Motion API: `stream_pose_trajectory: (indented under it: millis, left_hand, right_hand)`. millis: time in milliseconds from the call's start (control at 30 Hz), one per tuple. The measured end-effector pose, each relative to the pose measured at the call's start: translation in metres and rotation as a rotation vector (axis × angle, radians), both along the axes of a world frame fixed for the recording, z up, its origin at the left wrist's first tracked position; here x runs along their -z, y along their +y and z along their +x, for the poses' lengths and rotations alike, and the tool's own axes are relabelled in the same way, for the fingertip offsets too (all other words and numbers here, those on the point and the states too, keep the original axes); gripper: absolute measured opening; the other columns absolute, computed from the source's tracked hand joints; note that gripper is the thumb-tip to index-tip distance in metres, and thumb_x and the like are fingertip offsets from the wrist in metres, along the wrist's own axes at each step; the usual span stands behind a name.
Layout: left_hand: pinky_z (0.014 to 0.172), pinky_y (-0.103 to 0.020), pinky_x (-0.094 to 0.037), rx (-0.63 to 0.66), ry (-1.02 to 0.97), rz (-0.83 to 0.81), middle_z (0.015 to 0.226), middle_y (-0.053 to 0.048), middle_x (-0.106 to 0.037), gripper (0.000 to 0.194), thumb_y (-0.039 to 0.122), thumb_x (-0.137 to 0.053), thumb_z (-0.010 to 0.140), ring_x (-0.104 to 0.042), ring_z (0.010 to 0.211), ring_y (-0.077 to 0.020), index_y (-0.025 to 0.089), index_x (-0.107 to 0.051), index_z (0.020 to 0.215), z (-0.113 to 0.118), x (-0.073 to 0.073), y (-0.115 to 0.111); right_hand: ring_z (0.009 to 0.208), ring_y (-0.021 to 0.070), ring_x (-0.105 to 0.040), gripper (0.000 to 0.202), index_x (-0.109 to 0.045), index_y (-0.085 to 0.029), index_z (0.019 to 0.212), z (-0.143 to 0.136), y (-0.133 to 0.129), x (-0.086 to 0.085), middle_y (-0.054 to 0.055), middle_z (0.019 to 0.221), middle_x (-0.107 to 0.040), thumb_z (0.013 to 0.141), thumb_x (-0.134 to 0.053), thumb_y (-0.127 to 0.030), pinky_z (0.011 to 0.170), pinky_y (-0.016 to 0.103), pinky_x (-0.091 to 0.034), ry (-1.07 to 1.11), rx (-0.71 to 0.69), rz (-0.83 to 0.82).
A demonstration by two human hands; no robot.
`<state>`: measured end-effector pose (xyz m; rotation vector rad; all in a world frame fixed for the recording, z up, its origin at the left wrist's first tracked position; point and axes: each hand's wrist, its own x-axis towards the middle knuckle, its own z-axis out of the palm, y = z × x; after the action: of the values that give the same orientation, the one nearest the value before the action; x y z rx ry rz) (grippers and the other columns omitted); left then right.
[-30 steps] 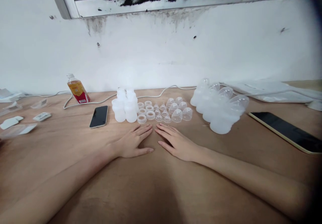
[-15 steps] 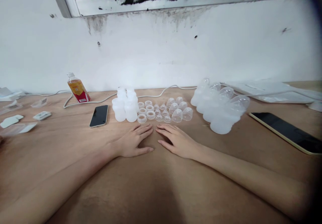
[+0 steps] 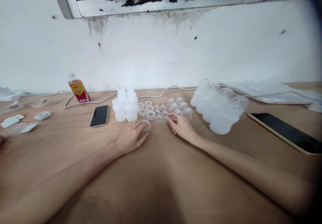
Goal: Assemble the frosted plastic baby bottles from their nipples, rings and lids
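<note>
My left hand (image 3: 132,136) touches a translucent ring (image 3: 146,125) with its fingertips, and the ring looks tilted between them. Behind that hand stand several white bottles (image 3: 125,108). Other rings (image 3: 150,115) lie in rows to their right. My right hand (image 3: 182,127) reaches to the front of the small clear nipples (image 3: 158,118), its fingers bent together at the nearest one (image 3: 166,119). Clear dome caps (image 3: 187,113) stand just beyond it, partly covered by the hand.
Several capped bottles (image 3: 220,125) stand right of centre. Phones lie left (image 3: 99,116) and far right (image 3: 286,133). A drink bottle (image 3: 79,90), a white cable (image 3: 166,90), plastic packaging (image 3: 271,91) and small cases (image 3: 42,115) lie towards the wall and left.
My left hand has moved forward onto the front ring, which has shifted right and nearer. My right hand has gone forward and right to the front nipple, its fingers now drawn in.
</note>
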<state>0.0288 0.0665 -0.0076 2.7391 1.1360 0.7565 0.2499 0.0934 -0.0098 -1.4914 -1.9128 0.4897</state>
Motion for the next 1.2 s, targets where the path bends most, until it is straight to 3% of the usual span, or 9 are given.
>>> stream_pose_trajectory:
  millis: [100, 200, 367, 500, 667, 867, 1033, 1200]
  left_hand:
    - [0.086, -0.038, -0.036, 0.038, 0.005, 0.035, 0.110, -0.009, -0.051, 0.033, 0.023, -0.042, 0.079, -0.044, 0.100, -0.0220, 0.017, -0.045, 0.111, 0.002, -0.003, -0.003]
    - [0.091, -0.040, -0.032, 0.027, 0.003, 0.037, 0.119, -0.011, -0.045, 0.043, 0.028, -0.045, 0.078, -0.038, 0.108, -0.0240, 0.015, -0.038, 0.119, 0.003, -0.002, -0.002]
    - [0.087, -0.039, -0.039, 0.031, -0.085, -0.098, 0.110, -0.009, -0.050, 0.044, 0.026, -0.045, 0.079, -0.045, 0.100, -0.0212, 0.019, -0.035, 0.121, 0.001, -0.001, 0.001]
    - [0.080, -0.030, -0.048, 0.071, -0.378, -0.205, 0.117, -0.009, -0.040, 0.040, 0.020, -0.046, 0.078, -0.046, 0.103, -0.0178, 0.020, -0.038, 0.117, -0.002, 0.001, 0.004]
    - [0.088, -0.033, -0.045, 0.127, -0.558, -0.284, 0.110, -0.007, -0.043, 0.034, 0.017, -0.053, 0.074, -0.047, 0.104, -0.0169, 0.019, -0.043, 0.107, -0.002, 0.007, 0.008]
    - [0.088, -0.035, -0.045, 0.112, -0.511, -0.252, 0.110, -0.007, -0.047, 0.037, 0.018, -0.055, 0.073, -0.048, 0.103, -0.0178, 0.019, -0.043, 0.109, -0.002, 0.006, 0.009]
    - [0.084, -0.033, -0.046, 0.088, -0.437, -0.218, 0.111, -0.007, -0.050, 0.038, 0.020, -0.054, 0.074, -0.050, 0.101, -0.0177, 0.020, -0.045, 0.112, -0.002, 0.005, 0.009]
    - [0.085, -0.034, -0.046, 0.074, -0.433, -0.277, 0.110, -0.007, -0.051, 0.038, 0.021, -0.056, 0.073, -0.052, 0.098, -0.0173, 0.019, -0.047, 0.109, -0.003, 0.005, 0.008]
  right_hand:
    - [0.034, 0.0111, -0.045, 0.025, -0.048, -0.017, 0.089, 0.000, -0.004, 0.000, -0.005, 0.043, -0.049, 0.082, -0.034, -0.036, 0.043, 0.024, -0.037, 0.108, -0.023, 0.013]
    - [0.040, 0.0106, -0.046, 0.022, -0.049, -0.018, 0.081, -0.001, -0.012, -0.003, -0.003, 0.050, -0.051, 0.082, -0.036, -0.036, 0.045, 0.023, -0.037, 0.089, -0.087, 0.110]
    - [0.062, 0.0121, -0.053, 0.018, -0.053, -0.018, 0.085, -0.004, -0.022, -0.007, 0.001, 0.069, -0.058, 0.081, -0.040, -0.030, 0.060, 0.024, -0.040, -0.169, -0.427, 0.188]
    - [0.063, 0.0131, -0.053, 0.024, -0.054, -0.018, 0.094, -0.006, -0.024, -0.006, 0.002, 0.075, -0.059, 0.079, -0.043, -0.032, 0.059, 0.025, -0.040, -0.348, -0.386, 0.219]
    - [0.066, 0.0139, -0.054, 0.025, -0.055, -0.019, 0.095, -0.005, -0.025, -0.003, 0.003, 0.081, -0.058, 0.079, -0.043, -0.033, 0.059, 0.026, -0.041, -0.411, -0.382, 0.234]
    - [0.082, 0.0142, -0.053, 0.029, -0.049, -0.020, 0.108, -0.002, -0.019, -0.003, 0.009, 0.103, -0.049, 0.085, -0.034, -0.029, 0.072, 0.027, -0.042, -0.156, -0.370, 0.289]
    - [0.071, 0.0139, -0.053, 0.026, -0.050, -0.020, 0.106, 0.000, -0.012, -0.002, 0.004, 0.084, -0.057, 0.084, -0.038, -0.028, 0.068, 0.028, -0.043, -0.046, -0.313, 0.221]
    - [0.068, 0.0130, -0.053, 0.028, -0.047, -0.020, 0.106, 0.001, -0.011, 0.002, 0.003, 0.083, -0.054, 0.080, -0.045, -0.029, 0.064, 0.028, -0.044, 0.023, -0.305, 0.189]
